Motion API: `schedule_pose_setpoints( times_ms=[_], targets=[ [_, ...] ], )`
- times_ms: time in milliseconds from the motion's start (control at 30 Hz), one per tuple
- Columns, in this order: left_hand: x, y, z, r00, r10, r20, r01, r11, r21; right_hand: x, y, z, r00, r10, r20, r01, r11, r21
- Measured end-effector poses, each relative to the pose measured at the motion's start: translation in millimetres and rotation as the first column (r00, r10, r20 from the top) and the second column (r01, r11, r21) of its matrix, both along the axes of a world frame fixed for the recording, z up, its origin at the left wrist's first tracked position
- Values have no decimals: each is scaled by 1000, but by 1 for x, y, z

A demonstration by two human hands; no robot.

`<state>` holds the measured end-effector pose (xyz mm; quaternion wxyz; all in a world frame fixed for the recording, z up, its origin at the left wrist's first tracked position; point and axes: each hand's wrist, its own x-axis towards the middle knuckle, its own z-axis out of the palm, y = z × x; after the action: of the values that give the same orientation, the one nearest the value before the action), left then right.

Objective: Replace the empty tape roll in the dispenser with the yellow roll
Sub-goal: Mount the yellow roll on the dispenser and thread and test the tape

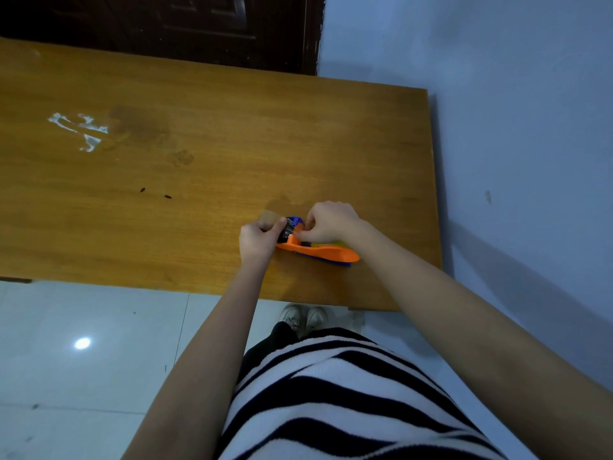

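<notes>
A: Two hands are seen at the tape dispenser (318, 252), which lies on the wooden bench (199, 194) at centre right of the frame, near the front edge. The left hand (257, 239) is curled around the dispenser's dark cutter end; the right hand (328, 220) is curled over its top, fingertips pinched at what is probably the tape end, though the tape itself cannot be made out.

B: Where is the yellow roll (326, 244)?

A: A sliver of yellow is glimpsed inside the orange-and-blue body, just below the right wrist, so it is judged to be seated already. The empty roll cannot be found in view.

B: How will it handle?

A: The dispenser is judged light, stiff and smooth plastic, liable to slide on the varnished top, so it is best steadied at the front end. The toothed blade there should be avoided. The tape will be thin and sticky, best pinched at its free end.

B: And the surroundings?

A: The bench top is stained, with white residue (79, 129) at upper left. A pale wall is at right, a dark door at top, and glossy floor tiles at lower left.
</notes>
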<state>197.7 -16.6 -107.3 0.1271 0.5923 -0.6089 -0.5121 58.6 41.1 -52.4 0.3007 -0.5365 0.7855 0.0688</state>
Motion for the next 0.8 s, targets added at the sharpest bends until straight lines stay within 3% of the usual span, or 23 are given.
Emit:
schedule_pose_setpoints(
  times_ms=[600,800],
  targets=[
    [-4,-5,3,985,-85,152,92,995,-43,5,-11,-1,996,-43,-81,49,996,72],
    [-2,-5,7,969,-132,207,160,979,-126,8,-12,-1,995,-53,-82,60,995,77]
  ],
)
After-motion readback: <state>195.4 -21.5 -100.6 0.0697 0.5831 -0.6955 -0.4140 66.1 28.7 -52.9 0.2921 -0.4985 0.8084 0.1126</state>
